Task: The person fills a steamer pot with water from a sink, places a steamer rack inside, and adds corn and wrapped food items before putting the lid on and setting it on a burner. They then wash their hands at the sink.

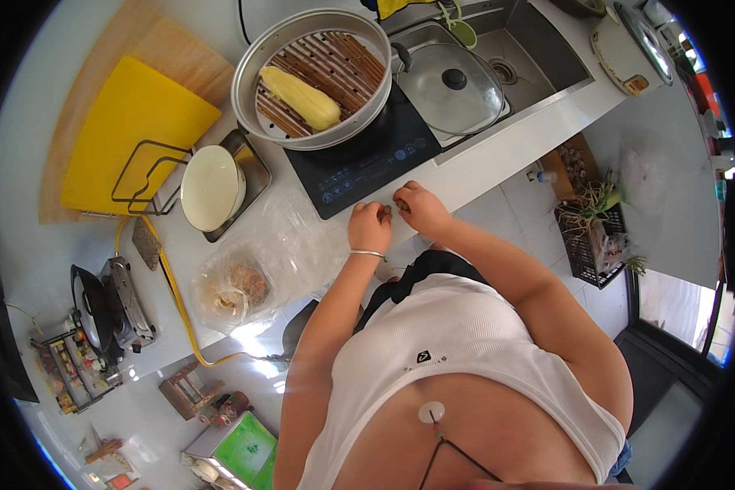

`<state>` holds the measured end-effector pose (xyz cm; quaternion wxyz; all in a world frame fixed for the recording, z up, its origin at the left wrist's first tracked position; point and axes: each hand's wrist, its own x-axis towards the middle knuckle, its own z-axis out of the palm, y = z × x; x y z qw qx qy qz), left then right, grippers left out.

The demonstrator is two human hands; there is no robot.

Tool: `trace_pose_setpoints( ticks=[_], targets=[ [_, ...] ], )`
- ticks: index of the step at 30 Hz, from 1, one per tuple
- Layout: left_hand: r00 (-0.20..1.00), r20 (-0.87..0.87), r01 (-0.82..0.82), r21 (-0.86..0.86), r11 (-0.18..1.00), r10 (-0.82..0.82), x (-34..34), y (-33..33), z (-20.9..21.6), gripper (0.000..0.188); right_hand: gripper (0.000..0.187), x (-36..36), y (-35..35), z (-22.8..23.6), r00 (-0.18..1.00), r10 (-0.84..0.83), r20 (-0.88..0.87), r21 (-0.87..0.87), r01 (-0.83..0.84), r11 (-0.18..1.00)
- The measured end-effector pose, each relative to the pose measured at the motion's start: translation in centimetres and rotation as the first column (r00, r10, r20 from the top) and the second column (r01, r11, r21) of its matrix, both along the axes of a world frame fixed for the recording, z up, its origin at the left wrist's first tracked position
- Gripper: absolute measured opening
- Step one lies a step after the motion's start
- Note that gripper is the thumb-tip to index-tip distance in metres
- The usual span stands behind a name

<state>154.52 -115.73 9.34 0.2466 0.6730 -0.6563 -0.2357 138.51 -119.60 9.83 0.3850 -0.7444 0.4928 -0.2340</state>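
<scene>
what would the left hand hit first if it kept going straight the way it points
Probably the black induction cooktop: the left hand points up the counter toward its near edge. Past that sits the metal steamer. Depth is hard to judge.

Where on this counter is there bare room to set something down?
Bare: the yellow cutting board, and the white strip between the induction cooktop and the sink. Crowded: the steamer covers the cooktop; plastic bags fill the counter beside the left hand.
</scene>
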Motion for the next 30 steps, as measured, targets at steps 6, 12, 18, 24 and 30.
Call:
trace_pose_setpoints(
  ticks=[6,12,18,24,30],
  targets=[
    [0.996,0.084,-0.022,-0.023,0.999,0.024,-0.2,-0.3,-0.2,0.023,0.043,-1.6,-0.4,-0.2,0.995,0.021,0.097,-0.14,-0.007,0.99],
    [0.979,0.206,0.003,0.029,1.0,-0.009,-1.2,-0.2,1.3,0.029,0.05,-4.2,-0.8,-0.2,0.993,0.04,0.108,-0.158,-0.022,0.987],
    [0.913,-0.35,-0.173,0.135,0.976,0.21,-0.3,0.5,-0.9,0.025,0.049,-4.9,-0.6,0.5,0.994,0.035,0.107,-0.189,-0.014,0.982],
    [0.974,-0.135,-0.169,0.098,0.981,0.182,-0.2,0.7,0.3,0.021,0.032,-4.7,-0.4,0.3,0.989,-0.094,0.115,-0.267,0.122,0.956],
    [0.97,0.213,-0.099,-0.092,0.991,0.117,-0.8,1.3,1.6,0.019,0.019,-4.7,-0.6,0.2,0.995,-0.089,0.038,-0.375,0.096,0.922]
  ],
)
